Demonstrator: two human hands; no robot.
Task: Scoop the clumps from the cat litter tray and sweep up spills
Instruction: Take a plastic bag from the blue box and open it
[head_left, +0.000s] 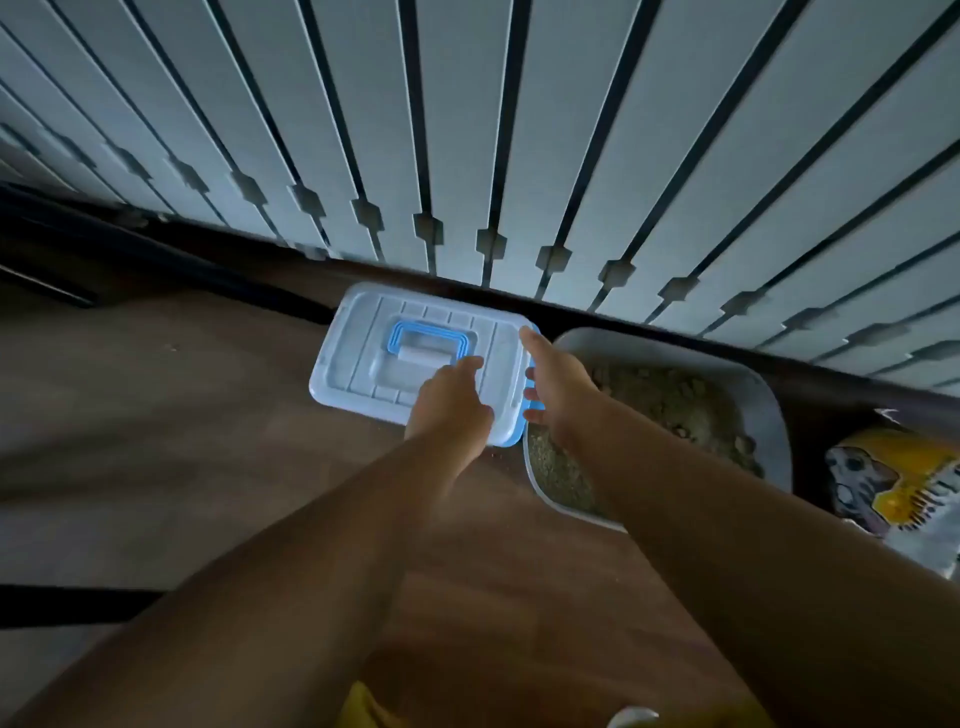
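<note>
A pale blue plastic box (374, 338) with a lid and a blue carry handle (426, 340) stands on the wooden floor by the wall. My left hand (452, 400) rests flat on the lid's near right part. My right hand (553, 382) is at the box's right edge, its fingers curled round the blue side clasp (530, 408). Right of the box sits the grey litter tray (769, 410) filled with greenish-brown litter (680, 405) in clumps. No scoop is in sight.
A yellow bag (893, 483) with a cat picture lies right of the tray. Vertical blinds (467, 130) hang along the wall behind. A few litter grains dot the brown floor (208, 415) near the box. A dark object lies at far left.
</note>
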